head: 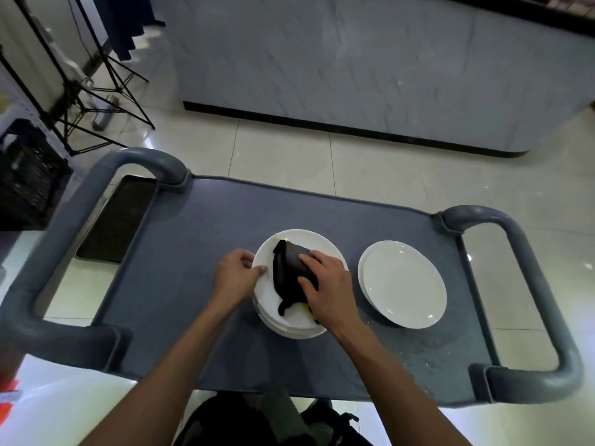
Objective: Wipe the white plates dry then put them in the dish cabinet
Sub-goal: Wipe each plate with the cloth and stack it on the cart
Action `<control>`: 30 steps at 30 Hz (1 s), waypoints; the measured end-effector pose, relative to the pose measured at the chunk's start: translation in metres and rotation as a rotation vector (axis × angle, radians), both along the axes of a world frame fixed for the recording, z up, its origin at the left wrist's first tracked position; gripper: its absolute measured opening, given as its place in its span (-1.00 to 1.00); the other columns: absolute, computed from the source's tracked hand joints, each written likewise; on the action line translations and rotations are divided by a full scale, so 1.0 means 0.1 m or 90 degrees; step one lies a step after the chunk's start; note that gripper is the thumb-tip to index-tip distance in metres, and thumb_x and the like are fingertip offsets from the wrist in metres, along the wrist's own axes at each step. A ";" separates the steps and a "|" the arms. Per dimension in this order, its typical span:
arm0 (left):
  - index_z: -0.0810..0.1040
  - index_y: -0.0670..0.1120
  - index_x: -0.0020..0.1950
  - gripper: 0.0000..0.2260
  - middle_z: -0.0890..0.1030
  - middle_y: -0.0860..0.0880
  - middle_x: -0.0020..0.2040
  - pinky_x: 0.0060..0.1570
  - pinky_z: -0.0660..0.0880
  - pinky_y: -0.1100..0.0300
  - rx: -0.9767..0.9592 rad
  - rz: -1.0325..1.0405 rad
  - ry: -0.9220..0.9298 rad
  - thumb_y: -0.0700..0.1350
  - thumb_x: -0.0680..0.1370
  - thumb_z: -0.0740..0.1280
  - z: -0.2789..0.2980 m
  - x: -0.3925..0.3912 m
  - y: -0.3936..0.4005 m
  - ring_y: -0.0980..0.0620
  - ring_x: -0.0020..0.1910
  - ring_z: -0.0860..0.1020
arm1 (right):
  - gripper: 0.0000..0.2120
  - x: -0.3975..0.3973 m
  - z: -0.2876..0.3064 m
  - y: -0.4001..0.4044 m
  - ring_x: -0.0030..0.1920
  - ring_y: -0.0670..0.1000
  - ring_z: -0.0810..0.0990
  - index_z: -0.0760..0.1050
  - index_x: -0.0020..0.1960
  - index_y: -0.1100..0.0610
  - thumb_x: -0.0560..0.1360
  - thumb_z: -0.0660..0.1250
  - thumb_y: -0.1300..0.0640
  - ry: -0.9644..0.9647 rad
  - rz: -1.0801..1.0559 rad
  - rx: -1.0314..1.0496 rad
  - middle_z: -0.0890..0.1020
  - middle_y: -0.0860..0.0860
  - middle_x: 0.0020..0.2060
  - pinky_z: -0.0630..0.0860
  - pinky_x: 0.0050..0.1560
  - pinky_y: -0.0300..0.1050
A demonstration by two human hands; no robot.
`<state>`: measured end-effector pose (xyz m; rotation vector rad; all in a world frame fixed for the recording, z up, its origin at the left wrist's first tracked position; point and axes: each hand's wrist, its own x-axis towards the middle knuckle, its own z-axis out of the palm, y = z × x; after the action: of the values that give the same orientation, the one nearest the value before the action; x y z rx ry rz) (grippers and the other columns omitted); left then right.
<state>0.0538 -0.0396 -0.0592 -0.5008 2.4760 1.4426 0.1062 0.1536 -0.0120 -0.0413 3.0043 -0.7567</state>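
A stack of white plates (267, 304) sits in the middle of the grey cart top (180, 252). My right hand (328, 284) holds a dark cloth (288, 272) against the top plate, thumb and fingers curled over it. My left hand (236, 275) grips the left rim of the top plate, thumb on its upper face. To the right lies a second pile of two white plates (402, 283), untouched by either hand.
Thick grey handles close the cart's left end (42, 278) and right end (541, 284). A dark metal tray (119, 217) shows on the shelf below at left. A black crate (25, 178) and tripod legs (96, 91) stand left; a marble-patterned counter (354, 75) lies ahead.
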 end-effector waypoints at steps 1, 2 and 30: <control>0.64 -0.01 -0.13 -0.86 0.67 0.06 -0.23 -0.11 0.58 0.10 0.014 -0.014 -0.006 -0.13 0.37 0.55 0.00 -0.02 -0.01 0.03 -0.19 0.65 | -0.54 0.02 -0.02 0.00 0.44 0.06 0.38 0.45 0.46 -0.01 0.57 0.35 0.07 -0.006 0.002 0.011 0.44 -0.01 0.45 0.26 0.45 0.07; 0.67 -0.01 -0.12 -0.87 0.68 0.05 -0.23 -0.10 0.59 0.09 0.025 -0.030 -0.009 -0.14 0.37 0.55 0.01 -0.04 -0.02 0.00 -0.19 0.65 | -0.52 0.05 -0.05 -0.01 0.47 0.05 0.35 0.42 0.48 -0.01 0.57 0.34 0.07 -0.007 0.004 0.021 0.41 0.00 0.48 0.24 0.47 0.07; 0.61 -0.07 0.26 -0.47 0.68 -0.27 0.04 -0.20 0.59 -0.01 0.449 -0.138 -0.096 -0.51 0.43 0.20 0.55 0.24 -0.15 -0.25 -0.09 0.64 | -0.54 0.19 -0.15 -0.33 0.37 0.26 0.48 0.52 0.40 0.14 0.52 0.36 0.34 0.187 0.046 -0.026 0.50 0.17 0.39 0.47 0.31 0.25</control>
<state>0.0775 -0.0547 -0.0043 -0.1773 1.6771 1.9410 0.1248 0.1209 -0.0272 -0.2867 3.2381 -0.8749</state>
